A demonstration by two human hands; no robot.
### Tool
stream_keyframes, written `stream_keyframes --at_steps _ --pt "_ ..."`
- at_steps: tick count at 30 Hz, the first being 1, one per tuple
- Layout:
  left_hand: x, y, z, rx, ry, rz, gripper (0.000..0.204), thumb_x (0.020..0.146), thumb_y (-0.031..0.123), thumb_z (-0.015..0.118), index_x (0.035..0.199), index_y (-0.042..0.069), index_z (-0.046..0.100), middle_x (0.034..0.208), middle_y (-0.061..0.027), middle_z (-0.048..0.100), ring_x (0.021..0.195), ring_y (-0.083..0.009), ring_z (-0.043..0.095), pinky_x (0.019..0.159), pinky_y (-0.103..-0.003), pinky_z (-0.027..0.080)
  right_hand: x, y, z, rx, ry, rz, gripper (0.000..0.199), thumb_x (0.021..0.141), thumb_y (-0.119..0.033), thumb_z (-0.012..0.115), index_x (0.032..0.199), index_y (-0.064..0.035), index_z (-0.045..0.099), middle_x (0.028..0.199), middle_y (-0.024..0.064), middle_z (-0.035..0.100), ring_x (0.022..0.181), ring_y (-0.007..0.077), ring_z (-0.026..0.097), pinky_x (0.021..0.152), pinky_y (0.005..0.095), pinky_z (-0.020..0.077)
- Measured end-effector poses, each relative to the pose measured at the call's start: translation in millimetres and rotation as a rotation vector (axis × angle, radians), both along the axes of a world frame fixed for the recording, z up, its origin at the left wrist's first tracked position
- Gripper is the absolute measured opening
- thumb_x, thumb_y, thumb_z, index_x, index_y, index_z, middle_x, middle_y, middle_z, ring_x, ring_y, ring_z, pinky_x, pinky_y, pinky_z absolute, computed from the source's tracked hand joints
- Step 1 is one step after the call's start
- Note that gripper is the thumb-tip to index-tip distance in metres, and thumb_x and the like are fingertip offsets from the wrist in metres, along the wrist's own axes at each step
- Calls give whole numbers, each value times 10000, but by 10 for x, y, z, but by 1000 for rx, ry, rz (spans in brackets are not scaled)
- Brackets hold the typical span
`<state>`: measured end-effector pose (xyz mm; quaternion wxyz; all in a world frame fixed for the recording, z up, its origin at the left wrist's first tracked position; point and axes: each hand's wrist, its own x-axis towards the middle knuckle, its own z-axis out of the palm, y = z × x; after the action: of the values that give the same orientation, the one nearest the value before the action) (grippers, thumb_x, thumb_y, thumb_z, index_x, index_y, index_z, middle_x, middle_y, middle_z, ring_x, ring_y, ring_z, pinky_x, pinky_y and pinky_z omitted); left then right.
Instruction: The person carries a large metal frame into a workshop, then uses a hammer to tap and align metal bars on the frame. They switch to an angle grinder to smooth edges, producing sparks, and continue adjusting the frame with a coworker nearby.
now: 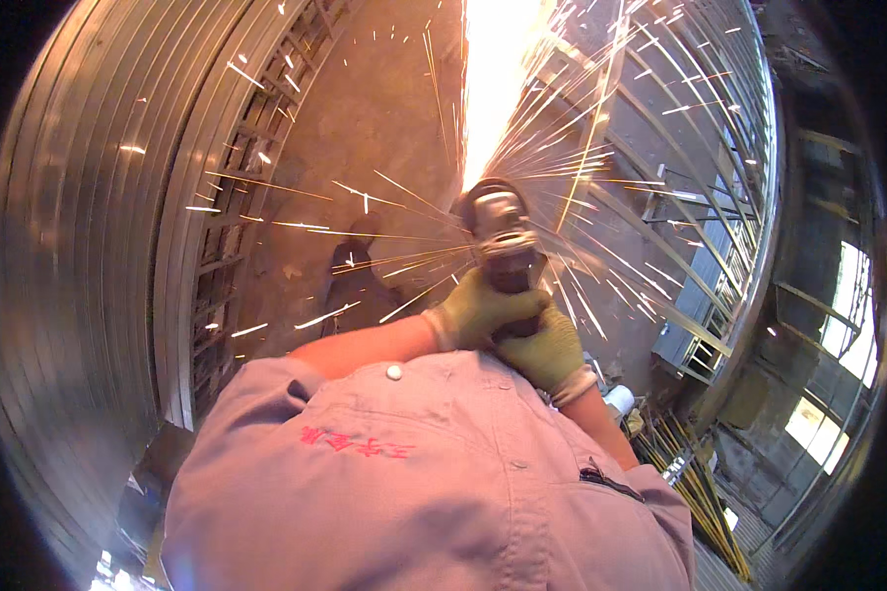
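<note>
An angle grinder (504, 229) with a metal head and dark body is gripped in both my hands, its head pointing away from me. My left hand (478, 307), in a yellow-green work glove, wraps around the body just behind the head. Further back and to the right, my right hand (550, 347) closes around the rear of the grinder in a matching glove. A dense, bright stream of sparks (501, 94) shoots away from the head, and thinner streaks fan out on both sides. Glare and the grinder's head hide the disc's contact point.
Long stacked metal profiles (79, 246) fill the left side, beside a ladder-like metal frame (229, 231). Welded bar frames (650, 231) stand at the right. Yellowish rods (695, 497) lie at the lower right. My shadow (357, 271) falls on the brown floor (384, 128).
</note>
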<state>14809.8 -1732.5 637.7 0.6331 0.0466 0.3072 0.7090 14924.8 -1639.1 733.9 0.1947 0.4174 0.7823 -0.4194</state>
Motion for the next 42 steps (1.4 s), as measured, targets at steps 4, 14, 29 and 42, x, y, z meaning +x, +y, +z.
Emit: stream_keyframes --at_steps 4,14,29,42 --pt "-95 23 113 -71 205 -51 379 912 189 904 1232 69 739 1096 -39 767 981 -138 729 868 -366 622 -58 -17 11 122 7 -26 555 853 -318 917 1288 -63 686 1172 156 811 1089 296 796 939 420 616" --pt "-161 143 113 6 187 -4 361 941 192 881 1244 51 745 1128 -40 767 1026 -133 718 903 -353 615 -64 28 -31 84 57 -41 570 874 -329 879 1356 -95 684 1207 178 814 1146 327 793 981 416 612" --pt "-206 149 -84 -1 217 -2 345 904 294 919 1139 72 796 1041 -58 789 959 -157 737 863 -369 620 -177 -3 0 43 122 -70 573 864 -321 882 1348 -92 678 1221 150 806 1130 302 792 981 426 609" --pt "-51 426 41 18 202 -184 349 981 321 875 1198 65 777 1107 -46 781 1026 -162 722 935 -378 602 199 186 -131 -10 211 -240 583 876 -289 881 1365 -39 683 1194 139 814 1089 242 779 936 390 612"
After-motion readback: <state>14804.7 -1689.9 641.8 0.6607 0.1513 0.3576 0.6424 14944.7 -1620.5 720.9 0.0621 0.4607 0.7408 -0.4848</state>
